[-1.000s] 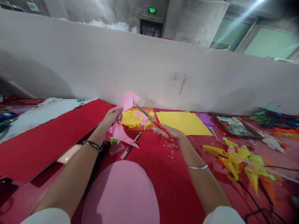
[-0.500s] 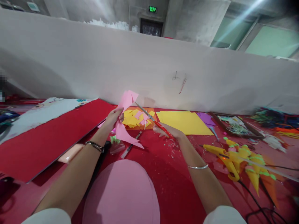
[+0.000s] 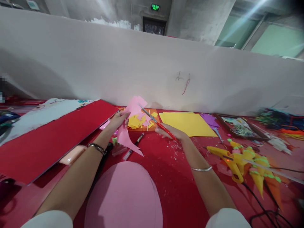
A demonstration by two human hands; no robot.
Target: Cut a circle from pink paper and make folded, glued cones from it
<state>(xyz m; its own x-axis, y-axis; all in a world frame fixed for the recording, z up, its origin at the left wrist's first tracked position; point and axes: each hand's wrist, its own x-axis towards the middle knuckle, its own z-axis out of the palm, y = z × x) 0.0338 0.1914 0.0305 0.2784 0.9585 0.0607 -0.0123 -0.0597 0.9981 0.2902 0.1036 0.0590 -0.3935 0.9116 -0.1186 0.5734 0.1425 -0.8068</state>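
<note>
My left hand (image 3: 120, 119) pinches a piece of pink paper (image 3: 125, 137), with one part rising above the fingers and a long pointed strip hanging below. My right hand (image 3: 171, 131) holds red-handled scissors (image 3: 158, 124), whose blades point up and left. The blade tips overlap the upper part of the pink paper in view; whether they touch it I cannot tell. Yellow and pink scraps (image 3: 136, 121) lie on an orange sheet behind the hands. Large pink paper rounds (image 3: 124, 196) lie at the near edge.
Yellow sheets (image 3: 187, 123) and purple paper (image 3: 209, 119) lie behind my right hand. A yellow glue gun (image 3: 228, 160) with a cord is at the right, near a tray (image 3: 239, 126). A red board (image 3: 59, 136) lies at the left. A pen (image 3: 134, 145) sits between my arms.
My left hand has shifted slightly right and turned the pink paper, so its upper part leans right behind the scissor tips. My right hand and the scissors have barely moved.
</note>
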